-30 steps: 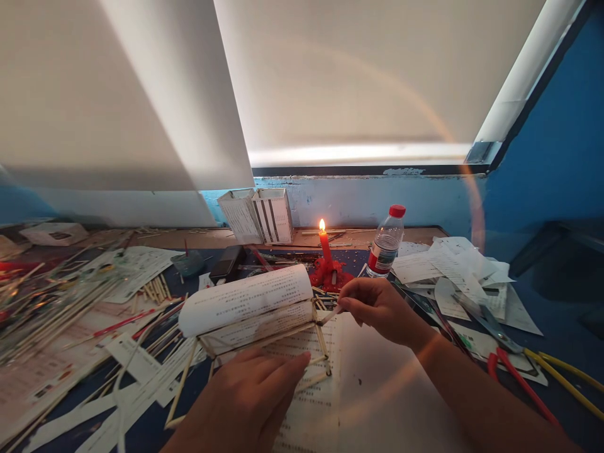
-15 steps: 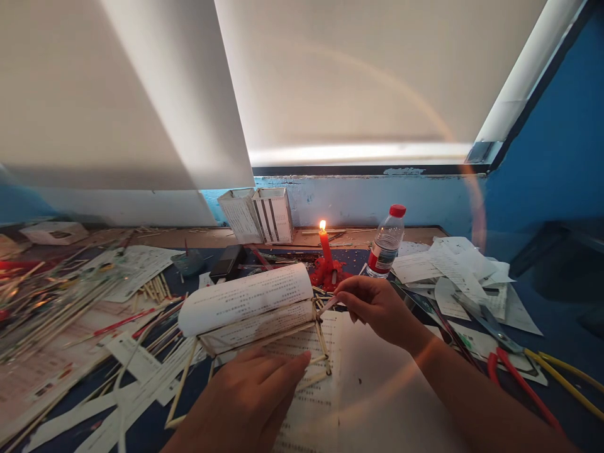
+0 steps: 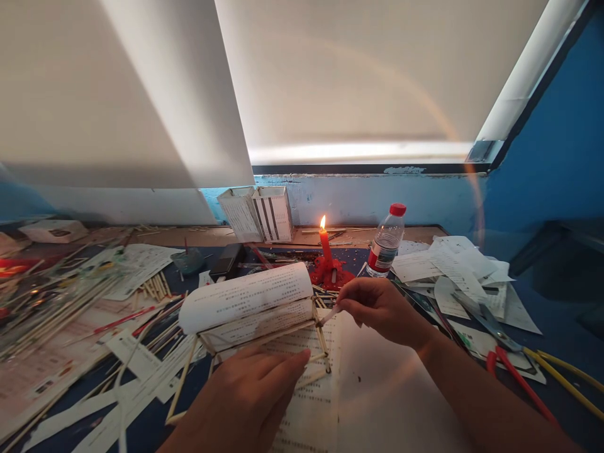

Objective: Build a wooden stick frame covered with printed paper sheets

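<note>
A small model of thin wooden sticks [image 3: 321,340] carries a curved sheet of printed paper [image 3: 250,299] as a roof. My left hand [image 3: 252,393] lies over its near side and grips the frame, with some fingertips hidden. My right hand [image 3: 370,308] pinches a thin whitish stick [image 3: 334,313] like a glue stick. Its tip touches the joint at the model's right end, just below the paper roof. Behind the model, a red candle [image 3: 325,245] burns upright in a puddle of melted red wax [image 3: 330,274].
A red-capped bottle [image 3: 385,242] stands right of the candle. Paper scraps [image 3: 453,270] and scissors [image 3: 500,333] lie to the right, near red and yellow handles. Loose sticks [image 3: 80,302] and paper strips [image 3: 108,402] cover the left. Two paper boxes [image 3: 274,214] stand by the wall.
My right hand has shifted slightly down and right, and the whitish stick's tip now sits lower on the model's right end. My left hand and the model stay almost in place.
</note>
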Tool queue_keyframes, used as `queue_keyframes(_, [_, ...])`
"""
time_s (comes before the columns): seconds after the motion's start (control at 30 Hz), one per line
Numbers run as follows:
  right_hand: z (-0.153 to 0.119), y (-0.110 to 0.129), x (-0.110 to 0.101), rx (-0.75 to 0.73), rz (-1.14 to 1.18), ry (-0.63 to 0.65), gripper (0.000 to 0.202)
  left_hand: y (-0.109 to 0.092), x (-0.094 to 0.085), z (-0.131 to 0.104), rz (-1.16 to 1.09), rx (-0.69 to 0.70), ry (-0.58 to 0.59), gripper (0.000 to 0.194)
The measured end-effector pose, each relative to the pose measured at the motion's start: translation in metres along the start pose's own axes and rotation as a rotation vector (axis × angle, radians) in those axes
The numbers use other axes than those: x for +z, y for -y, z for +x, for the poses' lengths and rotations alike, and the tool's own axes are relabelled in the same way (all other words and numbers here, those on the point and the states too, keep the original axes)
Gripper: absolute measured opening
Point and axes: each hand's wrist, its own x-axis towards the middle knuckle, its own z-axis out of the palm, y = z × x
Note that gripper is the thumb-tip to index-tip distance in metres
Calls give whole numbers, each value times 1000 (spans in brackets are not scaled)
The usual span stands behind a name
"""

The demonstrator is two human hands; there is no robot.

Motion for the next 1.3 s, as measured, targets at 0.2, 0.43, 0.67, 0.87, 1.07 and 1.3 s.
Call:
queue_keyframes(0.2, [-3, 4, -2, 54, 7, 78, 10, -1, -2, 2, -1, -7, -1, 25])
queue_keyframes(0.43, [-1, 3, -1, -2, 55, 23, 13, -1, -3, 4, 26, 19, -52, 28])
queue_keyframes(0.67, [0, 1, 1, -24, 28, -22, 14, -1, -2, 3, 5, 20, -44, 27])
queue_keyframes(0.87, [-3, 4, 0, 36, 45, 65, 8, 0, -2, 2, 27, 23, -31, 29])
queue_keyframes(1.07, [-4, 7, 1, 68, 68, 165, 8, 1, -1, 0, 29, 10, 37, 31])
queue_keyframes(1.3, [-1, 3, 3, 38, 18, 56, 15, 3, 2, -1, 10, 0, 47, 32])
